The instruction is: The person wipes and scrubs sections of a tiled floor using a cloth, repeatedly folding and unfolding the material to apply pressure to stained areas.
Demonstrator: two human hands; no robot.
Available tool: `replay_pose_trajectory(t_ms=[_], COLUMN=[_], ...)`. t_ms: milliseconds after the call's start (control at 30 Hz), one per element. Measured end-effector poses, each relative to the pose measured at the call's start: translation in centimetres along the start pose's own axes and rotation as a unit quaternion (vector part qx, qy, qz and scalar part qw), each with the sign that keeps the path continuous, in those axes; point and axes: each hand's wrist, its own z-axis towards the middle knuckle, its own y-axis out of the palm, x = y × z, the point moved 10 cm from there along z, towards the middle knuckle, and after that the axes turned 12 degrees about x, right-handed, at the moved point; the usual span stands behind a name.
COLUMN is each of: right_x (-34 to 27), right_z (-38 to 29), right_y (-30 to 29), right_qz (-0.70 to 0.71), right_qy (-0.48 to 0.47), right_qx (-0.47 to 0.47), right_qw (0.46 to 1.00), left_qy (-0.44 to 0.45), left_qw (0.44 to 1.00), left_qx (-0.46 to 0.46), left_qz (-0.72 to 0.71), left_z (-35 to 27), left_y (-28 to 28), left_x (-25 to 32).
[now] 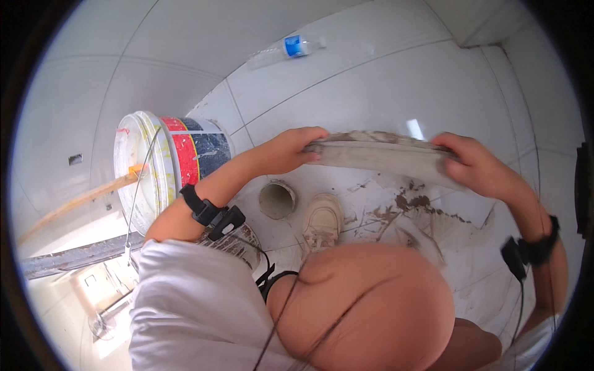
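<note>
A long, flat greyish slab [380, 158], perhaps a cut tile or board, spans the space between my two hands, its upper edge rough and dirty brown. My left hand [297, 149] grips its left end with the thumb on the near side. At the opposite end, my right hand [468, 162] is closed around the edge. Brown dirt smears [413, 202] mark the white tiled floor below the slab. The slab's underside is hidden.
An open pipe end [277, 200] rises from the floor left of my shoe [323, 218]. A paint bucket [211, 146] with a wooden handle [79, 199] across it stands at left. A plastic bottle [293, 46] lies along the wall.
</note>
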Motion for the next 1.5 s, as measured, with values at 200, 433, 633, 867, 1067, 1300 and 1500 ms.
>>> replay_pose_trajectory(t_ms=[200,433,633,867,1067,1300,1500], right_x=[1.8,-2.9,-14.9,-23.5,-20.9,-13.1,-8.8], right_z=[18.7,31.8,34.6,39.9,41.0,37.4,31.6], right_y=[10.3,15.5,18.0,20.8,22.1,18.7,21.0], right_qz=[0.027,0.096,-0.059,-0.281,-0.301,-0.293,-0.261], right_qy=[-0.090,-0.078,-0.298,-0.454,-0.448,-0.373,-0.345], right_qx=[0.067,0.189,0.272,0.280,0.238,0.248,0.226], right_qw=[0.993,0.974,0.913,0.798,0.808,0.845,0.873], left_qy=[0.005,-0.109,-0.229,-0.456,-0.406,-0.317,-0.284], left_qw=[0.923,0.760,0.507,0.317,0.440,0.671,0.703], left_qx=[0.316,0.534,0.810,0.831,0.801,0.545,0.386], left_qz=[0.219,0.354,0.182,0.035,-0.021,0.390,0.526], left_z=[-1.9,-4.0,-10.4,-13.9,-12.6,-5.6,-6.3], left_y=[-9.4,-18.7,-21.8,-22.4,-22.4,-18.9,-13.8], left_x=[-14.5,-22.3,-29.3,-39.1,-42.2,-32.1,-30.4])
